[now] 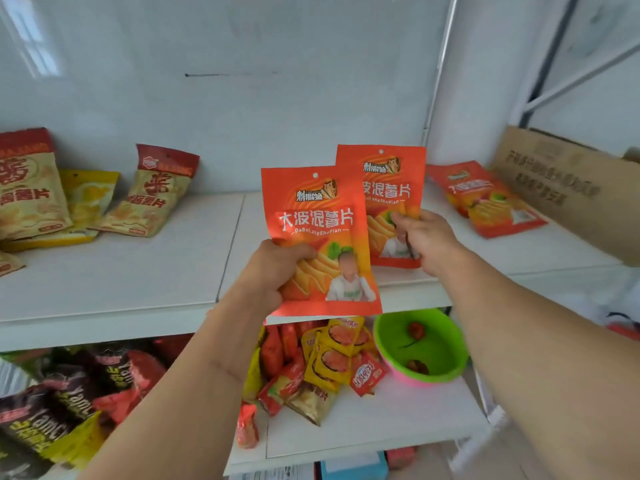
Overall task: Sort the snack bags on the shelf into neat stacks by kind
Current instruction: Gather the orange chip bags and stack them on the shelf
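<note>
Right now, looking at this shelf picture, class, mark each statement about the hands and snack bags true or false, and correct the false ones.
1. Each hand holds an orange bag. True: the left hand grips the nearer orange bag, the right hand the farther orange bag.
2. The green bowl sits on the upper shelf. False: the green bowl is on the lower shelf.
3. More orange bags lie at the right of the upper shelf. True: the orange pile lies beside the cardboard box.
4. The beige bags are stacked at the right. False: the beige bags stand at the left.
</note>
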Motion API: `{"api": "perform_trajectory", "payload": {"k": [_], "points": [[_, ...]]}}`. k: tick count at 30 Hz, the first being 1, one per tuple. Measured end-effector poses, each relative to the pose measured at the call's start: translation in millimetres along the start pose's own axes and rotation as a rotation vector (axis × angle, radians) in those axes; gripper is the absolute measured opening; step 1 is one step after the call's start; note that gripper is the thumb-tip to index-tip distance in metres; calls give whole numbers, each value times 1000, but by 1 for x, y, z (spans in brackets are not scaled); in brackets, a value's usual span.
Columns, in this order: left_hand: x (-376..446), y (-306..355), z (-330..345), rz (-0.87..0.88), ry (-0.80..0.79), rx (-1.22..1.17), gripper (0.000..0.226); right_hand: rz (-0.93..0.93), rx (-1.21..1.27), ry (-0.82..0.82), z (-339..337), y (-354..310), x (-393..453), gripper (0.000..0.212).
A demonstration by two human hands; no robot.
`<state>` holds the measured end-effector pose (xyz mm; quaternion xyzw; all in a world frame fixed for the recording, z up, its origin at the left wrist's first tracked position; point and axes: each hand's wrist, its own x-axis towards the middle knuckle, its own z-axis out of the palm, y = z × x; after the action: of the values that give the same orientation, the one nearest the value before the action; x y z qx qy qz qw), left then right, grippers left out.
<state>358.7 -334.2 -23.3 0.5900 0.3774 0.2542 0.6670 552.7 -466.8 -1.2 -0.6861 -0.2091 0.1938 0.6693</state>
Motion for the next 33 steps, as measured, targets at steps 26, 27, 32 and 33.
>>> {"api": "perform_trajectory", "payload": {"k": [26,27,32,33], "points": [[50,-7,329,16,-2,-69,38,-55,-206,29,-278,35,190,11],[50,-8,335,13,29,-65,38,-62,-228,7,-275,38,196,12],[52,-8,349,21,139,-36,37,-89,-272,-16,-266,39,208,33],[53,-7,350,33,160,-21,38,-90,-278,-20,-268,37,208,40]]}}
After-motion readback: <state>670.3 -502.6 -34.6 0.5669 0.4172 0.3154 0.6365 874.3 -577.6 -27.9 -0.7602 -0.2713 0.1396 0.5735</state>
